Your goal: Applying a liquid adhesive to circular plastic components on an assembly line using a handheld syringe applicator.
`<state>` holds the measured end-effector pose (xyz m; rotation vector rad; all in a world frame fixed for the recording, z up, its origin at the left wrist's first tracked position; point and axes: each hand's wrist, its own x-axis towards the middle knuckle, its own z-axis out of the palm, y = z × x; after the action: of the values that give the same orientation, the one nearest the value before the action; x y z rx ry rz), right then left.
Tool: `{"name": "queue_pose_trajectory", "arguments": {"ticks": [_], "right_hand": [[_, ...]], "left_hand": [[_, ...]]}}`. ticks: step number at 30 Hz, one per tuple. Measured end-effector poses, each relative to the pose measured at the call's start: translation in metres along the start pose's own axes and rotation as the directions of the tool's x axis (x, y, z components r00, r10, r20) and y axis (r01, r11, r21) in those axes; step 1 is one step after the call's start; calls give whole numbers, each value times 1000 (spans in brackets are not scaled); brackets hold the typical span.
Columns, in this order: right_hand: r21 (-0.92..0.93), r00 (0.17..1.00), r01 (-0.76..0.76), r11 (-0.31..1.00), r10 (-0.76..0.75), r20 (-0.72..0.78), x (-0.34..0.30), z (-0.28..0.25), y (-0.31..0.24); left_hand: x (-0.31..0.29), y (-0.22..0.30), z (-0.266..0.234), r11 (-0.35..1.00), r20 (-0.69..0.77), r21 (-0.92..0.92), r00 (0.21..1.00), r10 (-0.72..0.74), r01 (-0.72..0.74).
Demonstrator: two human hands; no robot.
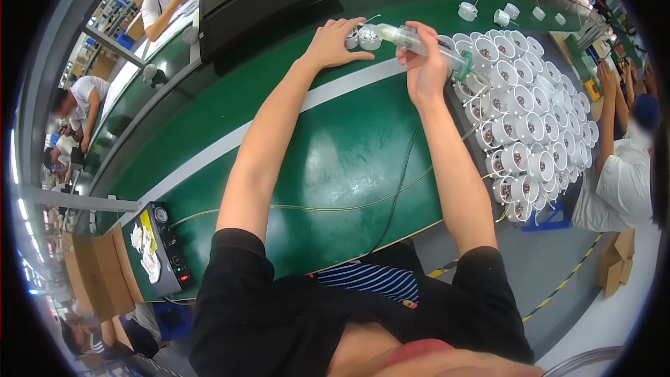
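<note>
My right hand (427, 73) grips a clear dispensing syringe (413, 40), its green end cap toward the right. The syringe's narrow tip points left, close above a small white round cup-shaped part (370, 39). Beside that part stands a second white cup-shaped part (352, 40), nearest my left hand (331, 45). The left fingers and thumb are stretched apart around the near side of these parts. Whether they touch them I cannot tell. A thin wire sticks up from the parts.
Many white cup-shaped parts (530, 126) crowd the right side. A black control box (164, 248) with a gauge sits at lower left, its clear hose (335, 209) crossing the green bench (328, 160). More white parts (467, 11) lie at the back. A co-worker (614, 188) is at the right.
</note>
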<state>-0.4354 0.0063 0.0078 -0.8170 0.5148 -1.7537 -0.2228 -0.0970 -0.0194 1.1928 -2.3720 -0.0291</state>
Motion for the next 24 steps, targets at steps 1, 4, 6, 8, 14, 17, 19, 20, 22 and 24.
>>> {"name": "queue_pose_trajectory", "arguments": {"ticks": [1,4,6,8,14,17,19,20,22,24], "right_hand": [[-1,1000,6,1000,-6,3,2,0,-1],[-9,1000,13,1000,-13,-10,2,-3,-1],[-10,1000,13,1000,-13,3,0,0,2],[-6,1000,-4,1000,4,4,-3,1,4],[-79,990,13,997,-2,138,-19,9,-1],[-223,967,-17,975,72,243,-32,22,2],[-325,932,-26,945,140,333,-44,25,8],[-308,932,-40,951,147,330,-48,29,8],[-441,885,-20,897,221,409,-57,38,10],[-481,869,-41,876,269,414,-61,37,13]], "left_hand": [[-1,3,0,1000,-2,-28,1000,6,-6],[-1,22,3,998,-80,-34,995,52,-55],[2,25,-1,998,15,53,1000,26,-26],[1,29,-6,996,85,40,993,-85,82],[-60,22,-46,-30,248,-958,773,-583,285],[-123,26,-76,-378,443,-880,782,-438,287],[-151,45,-81,-421,453,-859,815,-361,290],[-159,55,-82,-417,469,-853,810,-352,313],[-179,56,-76,-429,480,-847,796,-369,312],[-181,66,-82,-433,471,-857,763,-443,278]]}}
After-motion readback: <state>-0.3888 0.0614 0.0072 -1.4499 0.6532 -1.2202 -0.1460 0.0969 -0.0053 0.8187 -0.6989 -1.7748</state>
